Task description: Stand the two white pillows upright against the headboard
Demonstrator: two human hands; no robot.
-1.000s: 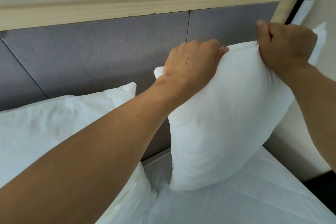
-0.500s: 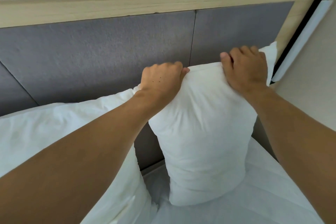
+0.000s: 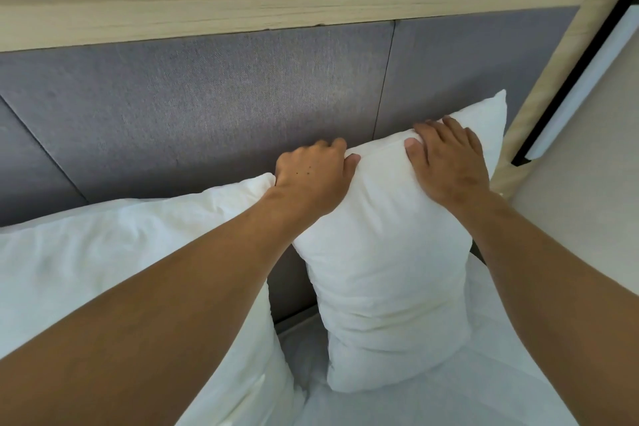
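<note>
The right white pillow (image 3: pixel 383 273) stands upright on the bed, its back against the grey padded headboard (image 3: pixel 214 104). My left hand (image 3: pixel 313 176) grips its top left corner, fingers curled over the edge. On its top right part lies my right hand (image 3: pixel 447 157), fingers hooked over the top edge, thumb on the front. The left white pillow (image 3: pixel 114 252) leans against the headboard to the left, partly hidden by my left forearm.
A pale wooden rail (image 3: pixel 242 15) caps the headboard and a wooden post (image 3: pixel 539 93) frames its right side. A black-edged wall light (image 3: pixel 584 79) hangs right of the post. White bed sheet (image 3: pixel 466 401) lies below the pillows.
Both hands have brought the right pillow down and back against the headboard. My right hand has changed from a fist pinching the corner to a flatter hold on the top edge.
</note>
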